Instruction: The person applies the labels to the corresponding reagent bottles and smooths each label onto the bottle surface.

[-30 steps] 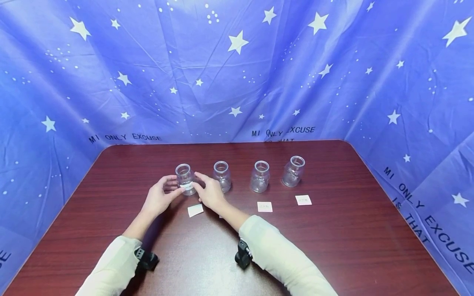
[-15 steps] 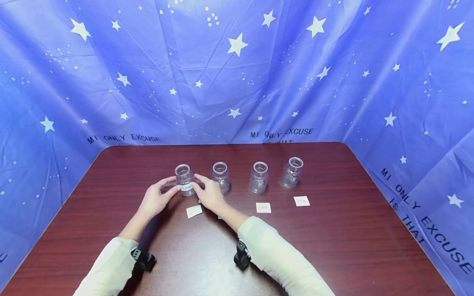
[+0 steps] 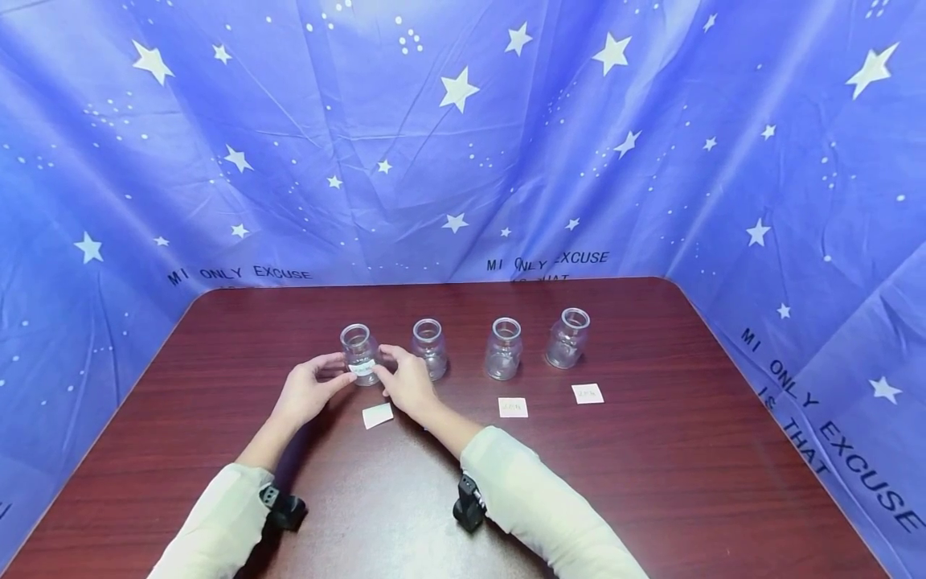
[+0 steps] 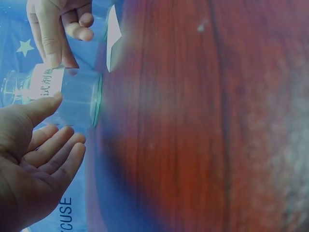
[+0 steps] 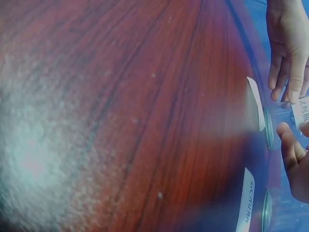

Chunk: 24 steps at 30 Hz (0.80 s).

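In the head view a small clear glass jar (image 3: 359, 346) stands upright on the table, leftmost in a row of jars. A white paper label (image 3: 362, 368) with handwriting lies across its front. My left hand (image 3: 307, 392) holds the jar's left side, its thumb on the label's left end. On the other side my right hand (image 3: 410, 386) holds the jar, with its thumb at the label's right end. The left wrist view shows both thumbs on the label (image 4: 46, 82), the left fingers beside the jar (image 4: 79, 104). A blank white paper piece (image 3: 378, 416) lies in front of it.
To the right stand three similar glass jars: one close to my right hand (image 3: 430, 354), a middle jar (image 3: 504, 350) and a far right jar (image 3: 567, 342). Handwritten paper slips (image 3: 513, 408) lie before them. A blue star-printed cloth (image 3: 463, 161) hangs behind the dark red table (image 3: 651, 482).
Both hands stay at the labelled jar, thumbs on the label, with only slight shifts. The whole head view has drifted a little; the other jars and slips keep their places.
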{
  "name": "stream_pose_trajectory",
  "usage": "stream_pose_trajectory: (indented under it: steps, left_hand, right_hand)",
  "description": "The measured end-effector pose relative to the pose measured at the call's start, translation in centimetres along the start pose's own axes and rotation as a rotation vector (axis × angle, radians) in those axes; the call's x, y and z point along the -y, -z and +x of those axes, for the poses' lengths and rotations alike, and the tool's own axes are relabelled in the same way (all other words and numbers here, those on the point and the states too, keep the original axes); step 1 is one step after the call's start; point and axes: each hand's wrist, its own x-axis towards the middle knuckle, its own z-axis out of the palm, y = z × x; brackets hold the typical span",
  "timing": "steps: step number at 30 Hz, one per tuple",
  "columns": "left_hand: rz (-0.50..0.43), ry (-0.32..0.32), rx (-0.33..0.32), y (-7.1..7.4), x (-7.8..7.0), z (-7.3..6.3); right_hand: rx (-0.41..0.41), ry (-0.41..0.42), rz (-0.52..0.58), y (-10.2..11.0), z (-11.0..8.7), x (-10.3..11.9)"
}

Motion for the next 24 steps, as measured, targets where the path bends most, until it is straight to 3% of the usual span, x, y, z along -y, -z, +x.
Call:
stream_pose_trajectory:
  steps: [5, 14, 24]
  left_hand:
    - [0.012, -0.008, -0.002, -0.1, -0.1, 0.1]
    - [0.000, -0.014, 0.011, -0.4, -0.2, 0.3]
    - [0.016, -0.006, 0.005, -0.3, 0.0, 0.0]
  right_hand:
    - [-0.004, -0.036, 0.001, -0.2, 0.3, -0.4]
    - [-0.035, -0.024, -0.011, 0.0, 0.0, -0.3]
    - [0.029, -0.025, -0.088, 0.9, -0.9, 0.7]
